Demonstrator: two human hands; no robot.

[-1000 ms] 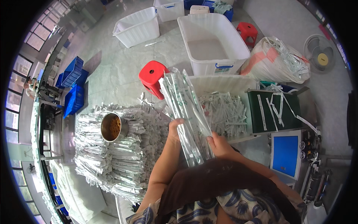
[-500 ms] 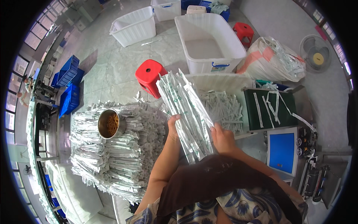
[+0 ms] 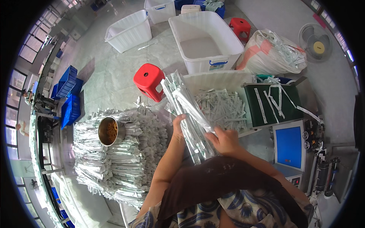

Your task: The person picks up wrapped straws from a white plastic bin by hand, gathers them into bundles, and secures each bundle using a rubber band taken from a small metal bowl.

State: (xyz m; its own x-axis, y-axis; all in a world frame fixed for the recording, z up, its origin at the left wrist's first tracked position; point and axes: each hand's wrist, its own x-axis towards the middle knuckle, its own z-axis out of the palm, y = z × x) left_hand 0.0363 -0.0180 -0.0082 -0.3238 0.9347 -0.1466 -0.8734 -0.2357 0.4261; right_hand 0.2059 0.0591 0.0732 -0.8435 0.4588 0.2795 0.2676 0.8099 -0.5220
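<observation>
In front of my body, a thick bundle of long, thin silver-and-white packets stands slanted, its upper end leaning left. My left hand is closed round its left side, with most fingers hidden behind the packets. On the other side my right hand is closed, thumb and bent fingers at the bundle's lower right edge. The bundle's lower end reaches down to my dark apron. More such packets lie in a big stacked pile to my left. On that pile rests a metal pot holding tan rings, perhaps rubber bands.
A white bin with loose packets stands ahead right, beside a green conveyor belt carrying several strips. Nearby are a machine with a blue screen, a red stool, a large white tub, a stuffed sack and a fan.
The bundle looks narrower and more gathered. My right hand has shifted slightly, its fingers now more curled at the bundle's edge. My left hand keeps its hold, and the view has shifted a little.
</observation>
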